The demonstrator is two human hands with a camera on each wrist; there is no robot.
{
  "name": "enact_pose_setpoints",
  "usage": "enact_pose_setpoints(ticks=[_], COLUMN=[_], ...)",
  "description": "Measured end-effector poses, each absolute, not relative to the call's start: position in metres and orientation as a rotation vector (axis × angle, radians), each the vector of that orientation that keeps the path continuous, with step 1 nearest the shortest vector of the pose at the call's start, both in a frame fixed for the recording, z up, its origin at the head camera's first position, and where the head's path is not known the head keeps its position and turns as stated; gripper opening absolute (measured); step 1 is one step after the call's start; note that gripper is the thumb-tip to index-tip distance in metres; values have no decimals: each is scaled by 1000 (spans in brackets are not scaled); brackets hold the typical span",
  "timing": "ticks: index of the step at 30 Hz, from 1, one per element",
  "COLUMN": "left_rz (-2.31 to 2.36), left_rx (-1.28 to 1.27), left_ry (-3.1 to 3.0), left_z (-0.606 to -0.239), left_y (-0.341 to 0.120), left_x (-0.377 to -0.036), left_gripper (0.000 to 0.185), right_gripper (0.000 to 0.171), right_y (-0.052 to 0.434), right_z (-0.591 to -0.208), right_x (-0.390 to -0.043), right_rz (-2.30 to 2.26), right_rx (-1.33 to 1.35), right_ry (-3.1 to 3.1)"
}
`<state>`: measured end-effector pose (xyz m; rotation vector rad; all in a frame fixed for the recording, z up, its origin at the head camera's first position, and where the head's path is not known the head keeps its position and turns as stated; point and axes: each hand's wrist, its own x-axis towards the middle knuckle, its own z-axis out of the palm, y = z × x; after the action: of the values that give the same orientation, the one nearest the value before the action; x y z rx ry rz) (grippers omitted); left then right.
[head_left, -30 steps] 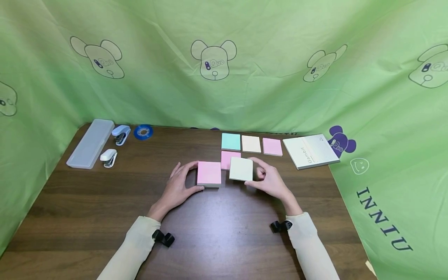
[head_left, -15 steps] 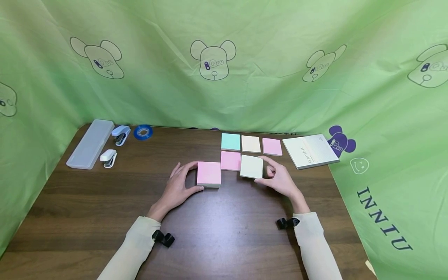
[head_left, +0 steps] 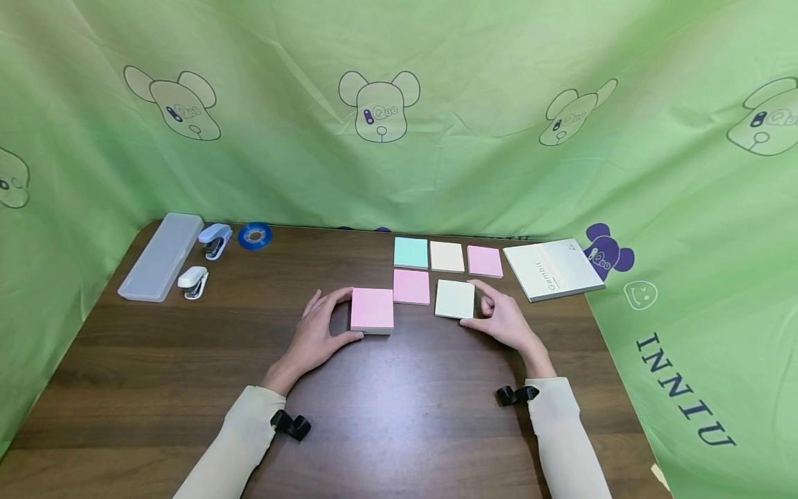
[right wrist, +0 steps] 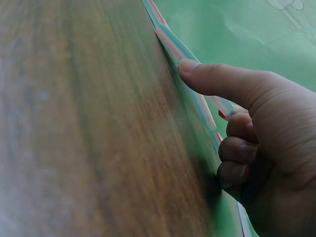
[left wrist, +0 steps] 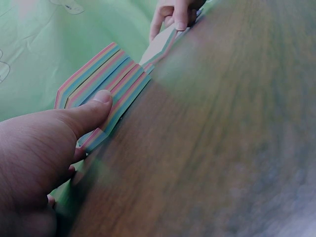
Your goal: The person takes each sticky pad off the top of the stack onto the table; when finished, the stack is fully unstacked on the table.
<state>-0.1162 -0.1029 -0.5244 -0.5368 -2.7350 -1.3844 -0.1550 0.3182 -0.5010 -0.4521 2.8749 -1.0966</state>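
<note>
A green cloth printed with cartoon bears hangs behind and beside your dark wooden table (head_left: 399, 416). Your left hand (head_left: 318, 333) grips the thick pink-topped sticky-note pad (head_left: 372, 310) near the table's middle, thumb on its near edge and fingers round its left and far sides; your left wrist view shows the pad's striped layers under the thumb. Your right hand (head_left: 505, 320) pinches the pale green pad (head_left: 455, 299) by its right edge, thumb at the near corner, fingers curled at the far one. That pad looks to lie flat on the table, though the wrist view is too blurred to be sure. It sits just right of a pink pad (head_left: 411, 286), apart from it. Behind them lie a row of three: teal pad (head_left: 411, 252), cream pad (head_left: 447, 256), and another pink one (head_left: 485, 261). A white booklet (head_left: 551, 268) lies to their right. At the far left are a clear case (head_left: 162, 255), two small staplers (head_left: 193, 281) and a blue tape roll (head_left: 255, 235).
</note>
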Motion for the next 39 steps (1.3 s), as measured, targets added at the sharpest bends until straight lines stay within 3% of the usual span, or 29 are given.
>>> enact_pose_setpoints(ticks=[7, 14, 24, 39], left_rz=[-1384, -1383, -1381, -1394], left_rx=[-529, -540, -536, -521], left_ry=[-2739, -2740, -2741, -2755], left_z=[-524, -525, -526, -524], left_y=[-103, -103, -103, -102], left_x=[-116, -117, -117, -116], left_gripper=[92, 92, 92, 91], right_gripper=[84, 94, 75, 76], right_y=[324, 326, 323, 326], right_z=[-510, -514, -517, -542], right_x=[-160, -161, -159, -171], right_rz=[-984, -968, -1085, -848], right_rx=[-537, -459, -481, -343], right_ry=[2921, 2947, 2977, 3047])
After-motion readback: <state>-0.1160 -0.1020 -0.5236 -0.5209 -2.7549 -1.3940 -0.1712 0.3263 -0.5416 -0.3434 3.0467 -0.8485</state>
